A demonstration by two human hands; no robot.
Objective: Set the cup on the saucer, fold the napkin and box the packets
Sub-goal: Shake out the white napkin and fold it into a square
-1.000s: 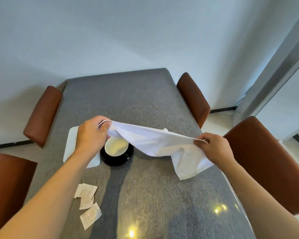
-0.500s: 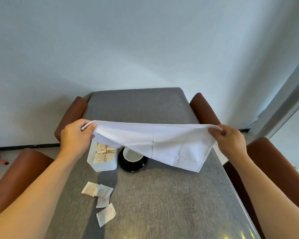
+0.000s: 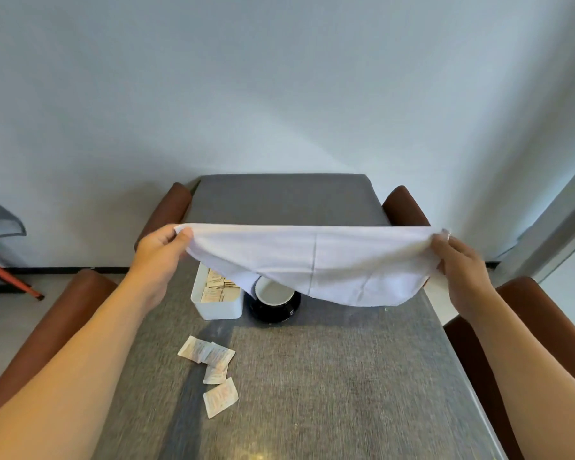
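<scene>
A white cloth napkin (image 3: pixel 312 260) hangs stretched in the air above the grey table (image 3: pixel 329 376). My left hand (image 3: pixel 160 250) pinches its left corner and my right hand (image 3: pixel 458 260) pinches its right corner. Under the napkin's lower edge a white cup (image 3: pixel 273 292) stands on a black saucer (image 3: pixel 274 312). Left of the saucer is a white box (image 3: pixel 218 308) holding several packets (image 3: pixel 218 288). Several loose packets (image 3: pixel 214 370) lie on the table nearer to me.
Brown chairs stand along both sides of the table: two at the left (image 3: pixel 57 330) (image 3: pixel 166 210) and two at the right (image 3: pixel 405 207) (image 3: pixel 545 313). A pale wall rises behind the table's far end.
Both hands have lifted and pulled the napkin apart until it is spread taut. The view has tilted up, so the table sits lower in the frame and the box's packets now show.
</scene>
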